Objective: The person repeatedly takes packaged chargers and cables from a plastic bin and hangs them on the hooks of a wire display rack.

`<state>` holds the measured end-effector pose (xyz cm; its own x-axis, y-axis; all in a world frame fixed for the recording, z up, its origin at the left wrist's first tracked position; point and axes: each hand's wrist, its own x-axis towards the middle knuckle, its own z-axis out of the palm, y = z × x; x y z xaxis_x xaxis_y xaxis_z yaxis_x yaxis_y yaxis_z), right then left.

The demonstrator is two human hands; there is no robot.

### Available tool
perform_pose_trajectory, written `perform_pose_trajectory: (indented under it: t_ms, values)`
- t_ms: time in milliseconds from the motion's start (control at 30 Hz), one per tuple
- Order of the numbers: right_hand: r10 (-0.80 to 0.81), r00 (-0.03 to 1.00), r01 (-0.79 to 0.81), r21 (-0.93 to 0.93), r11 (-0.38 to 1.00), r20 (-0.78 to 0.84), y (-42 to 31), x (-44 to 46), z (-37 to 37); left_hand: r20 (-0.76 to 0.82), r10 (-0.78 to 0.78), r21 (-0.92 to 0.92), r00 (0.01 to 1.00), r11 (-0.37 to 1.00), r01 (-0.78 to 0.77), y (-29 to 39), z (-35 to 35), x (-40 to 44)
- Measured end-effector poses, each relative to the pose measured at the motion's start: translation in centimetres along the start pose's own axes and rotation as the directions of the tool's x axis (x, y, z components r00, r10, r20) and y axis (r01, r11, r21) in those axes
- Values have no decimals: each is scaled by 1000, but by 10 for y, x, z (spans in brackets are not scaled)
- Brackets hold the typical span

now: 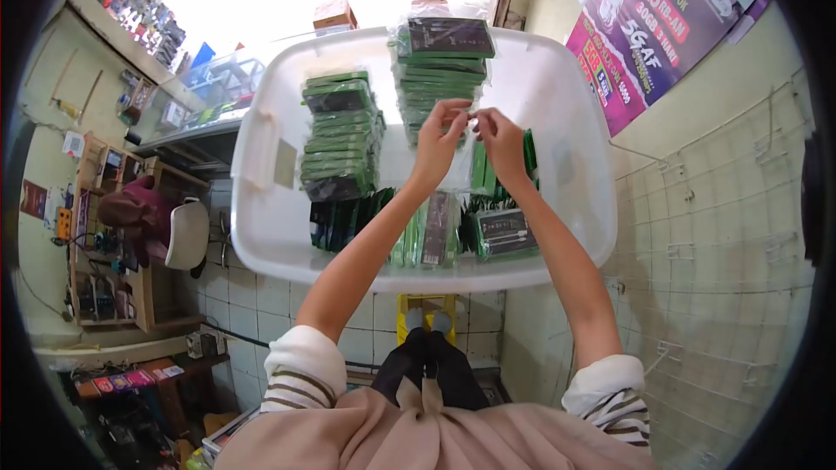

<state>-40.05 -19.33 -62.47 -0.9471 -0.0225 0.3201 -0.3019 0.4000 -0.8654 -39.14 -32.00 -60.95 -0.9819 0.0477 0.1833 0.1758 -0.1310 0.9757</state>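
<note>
My left hand (pixel 440 139) and my right hand (pixel 502 144) meet over the middle of a large white plastic tub (pixel 252 239). The fingers of both are pinched together, tip to tip; whatever lies between them is too small to make out. Just beyond my left hand rises a tall stack of green and black packets in clear plastic (pixel 440 70). Another stack of wrapped packets (pixel 340 139) stands to the left. Nearer to me, more packets (pixel 427 231) stand on edge, and one dark-faced packet (pixel 503 233) leans below my right wrist. My right hand partly hides some green packets.
A wall with a wire grid (pixel 714 226) and a purple poster (pixel 653 26) runs along the right. A glass display case (pixel 213 91) stands left of the tub. Farther left, a person (pixel 144 218) sits by a white chair (pixel 187 235). My feet rest on a yellow stool (pixel 403 326).
</note>
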Motion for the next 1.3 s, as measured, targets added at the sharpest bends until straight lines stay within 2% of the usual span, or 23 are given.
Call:
perform_pose_trajectory:
  t_ms: [33, 100, 133, 200, 233, 333, 367, 400, 433, 500, 533, 600, 633, 667, 733, 833, 867, 933, 1000, 1033, 1167, 1233, 1300]
  values:
    - [5, 1000, -2, -122, 993, 29, 31, 6, 7, 10, -2, -5, 1000, 1000, 2, -37, -1, 10]
    - [-20, 986, 92, -428, 899, 168, 110, 1, 24, 15, -173, 245, 985, 956, 164, -116, -1, 32]
    - [117, 964, 10, -474, 880, 237, 134, -5, 33, 20, -174, 236, 985, 958, 165, -146, 0, 38]
    - [179, 943, 6, -556, 831, 279, 181, -17, 50, -4, -369, 422, 930, 842, 336, -202, -1, 41]
    - [239, 919, 10, -624, 781, 314, 200, -23, 59, -4, -373, 420, 928, 841, 340, -237, -4, 41]
    - [257, 940, -47, -659, 750, 226, 237, -34, 79, -52, -471, 516, 880, 742, 428, -294, -1, 41]
    - [261, 938, -49, -659, 751, 229, 246, -35, 85, -48, -530, 599, 847, 663, 449, -303, 2, 41]
    - [255, 959, -107, -669, 735, 126, 250, -37, 91, -49, -588, 677, 807, 574, 460, -313, 4, 40]
    - [248, 969, -169, -674, 719, 22, 252, -40, 96, -49, -596, 679, 802, 569, 465, -321, 5, 41]
    - [261, 965, -164, -704, 692, 32, 266, -39, 107, 50, -759, 562, 649, 559, 610, -335, 7, 51]
    - [265, 964, -154, -731, 664, 37, 270, -38, 109, 53, -760, 562, 647, 558, 610, -325, 9, 50]
    - [267, 959, -139, -669, 730, 92, 271, -38, 107, 142, -861, 307, 488, 507, 805, -306, 9, 52]
    - [262, 954, -125, -598, 792, 148, 272, -37, 107, 143, -860, 306, 490, 509, 805, -327, 5, 55]
    - [263, 953, -124, -598, 792, 149, 272, -35, 108, 132, -825, 411, 549, 549, 727, -348, -1, 59]
    - [495, 868, -441, -513, 736, -37, 272, -30, 110, 130, -788, 511, 602, 574, 640, -342, -4, 58]
    - [540, 837, -470, -391, 792, 86, 258, -28, 89, 84, -802, 481, 592, 553, 680, -309, -8, 55]
    - [538, 839, -470, -391, 791, 81, 253, -28, 86, 99, -775, 557, 624, 563, 611, -295, -10, 55]
    - [550, 832, -525, -214, 824, 73, 245, -32, 82, 117, -740, 624, 663, 574, 530, -292, -8, 55]
    - [568, 822, -554, -174, 814, 39, 232, -33, 78, -9, -595, 775, 804, 504, 381, -282, 0, 52]
    - [597, 802, -590, -134, 796, 9, 223, -35, 77, -4, -587, 776, 809, 509, 373, -275, 2, 52]
    - [582, 813, -582, -26, 813, -23, 187, -42, 70, -29, -506, 778, 862, 529, 337, -240, 4, 48]
    - [494, 869, -491, -120, 863, 2, 141, -43, 47, -2, -448, 777, 894, 562, 284, -216, 1, 42]
    - [381, 909, -377, -58, 925, 166, 108, -45, 25, 51, -374, 663, 926, 707, 249, -182, -1, 32]
